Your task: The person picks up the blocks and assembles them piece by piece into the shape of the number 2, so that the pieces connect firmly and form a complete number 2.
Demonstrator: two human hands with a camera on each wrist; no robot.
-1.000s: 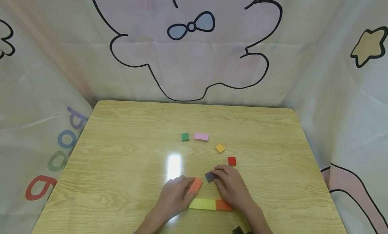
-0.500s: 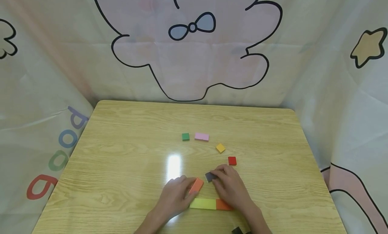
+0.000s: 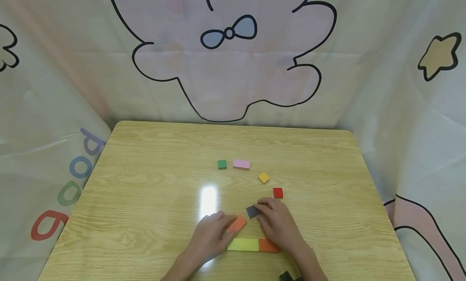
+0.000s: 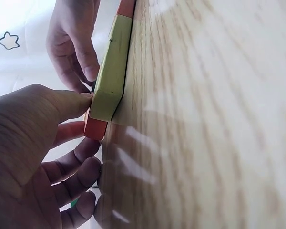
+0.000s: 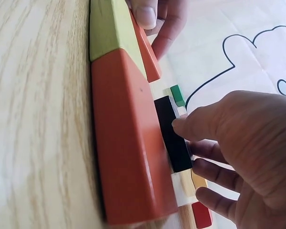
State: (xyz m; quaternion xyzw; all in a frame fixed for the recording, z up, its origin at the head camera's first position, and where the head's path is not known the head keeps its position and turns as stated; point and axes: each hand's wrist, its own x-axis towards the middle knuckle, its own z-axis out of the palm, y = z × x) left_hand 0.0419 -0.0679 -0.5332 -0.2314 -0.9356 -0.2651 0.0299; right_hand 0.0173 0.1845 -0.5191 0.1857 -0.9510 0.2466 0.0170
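My left hand [image 3: 209, 236] pinches an orange block [image 3: 237, 223] between thumb and fingers, just behind a yellow-green block [image 3: 243, 244]. In the head view, my right hand [image 3: 280, 224] holds a dark grey, nearly black block [image 3: 252, 211] by its right side. A gap separates the two held blocks. The yellow-green block lies end to end with a red-orange block [image 3: 268, 245], forming one straight row on the table. In the right wrist view, the thumb [image 5: 195, 123] presses on the dark block [image 5: 171, 133] beyond the red-orange block [image 5: 128, 143].
Behind the hands lie a green block [image 3: 222, 164], a pink block [image 3: 242, 164], a yellow block [image 3: 263, 177] and a red block [image 3: 278, 193]. Dark pieces [image 3: 285, 276] show by the right forearm. Printed cloth [image 3: 233, 91] hangs behind the wooden table [image 3: 145, 172].
The orange block in my left hand has turned clockwise in the head view, its far end swinging right towards the dark block. My right hand and the dark block stay nearly still.
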